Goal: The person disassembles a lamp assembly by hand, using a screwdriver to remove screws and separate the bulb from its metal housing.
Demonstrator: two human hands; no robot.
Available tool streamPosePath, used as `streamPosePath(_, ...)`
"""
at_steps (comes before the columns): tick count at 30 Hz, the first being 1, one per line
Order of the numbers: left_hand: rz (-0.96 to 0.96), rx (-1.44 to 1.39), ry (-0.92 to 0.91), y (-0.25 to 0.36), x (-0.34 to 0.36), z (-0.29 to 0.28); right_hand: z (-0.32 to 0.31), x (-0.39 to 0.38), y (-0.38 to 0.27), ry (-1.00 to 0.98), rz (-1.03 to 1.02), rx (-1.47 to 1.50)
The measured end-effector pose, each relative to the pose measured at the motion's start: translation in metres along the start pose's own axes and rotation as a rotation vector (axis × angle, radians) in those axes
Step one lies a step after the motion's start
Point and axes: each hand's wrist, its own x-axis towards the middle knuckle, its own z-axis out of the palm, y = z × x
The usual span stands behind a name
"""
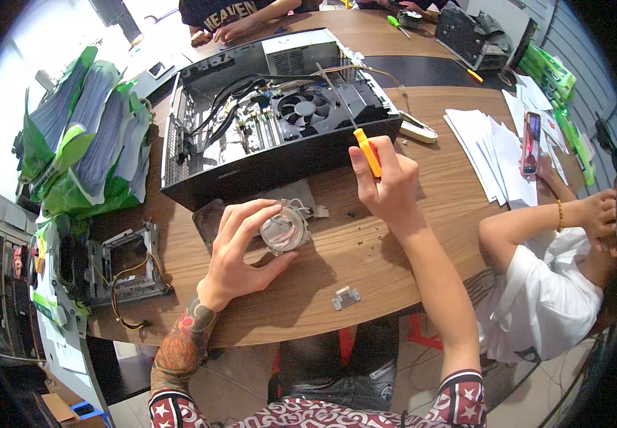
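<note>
My left hand (233, 250) is curled around a round, pale part (284, 230) with wires at its top, thumb and fingers on its sides; its exact kind I cannot make out. Raised in my right hand (392, 187) is a screwdriver with a yellow-orange handle (367, 153). Its long shaft slants up and left over the open black computer case (251, 162). Inside that case show a black fan (304, 111), cables and a power supply (301, 51). Several small screws (369, 247) lie on the wood below my right hand. A small metal bracket (346, 298) is near the front edge.
A metal drive frame with wires (129, 267) sits at the left, by green bags of paper (91, 143). Papers (481, 153) lie at the right beside a person holding a phone (531, 143). A white-handled tool (417, 129) rests behind the case's right corner.
</note>
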Motion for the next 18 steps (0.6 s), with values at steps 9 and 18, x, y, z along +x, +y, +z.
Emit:
streamPosePath(9, -0.036, -0.001, -0.012, -0.001, 0.001, 0.003, 0.005, -0.004, 0.012, -0.222, 0.051, -0.144)
streamPosePath(18, -0.059, -0.055, -0.048, -0.003, 0.001, 0.004, 0.004, -0.002, 0.009, -0.192, 0.059, -0.111)
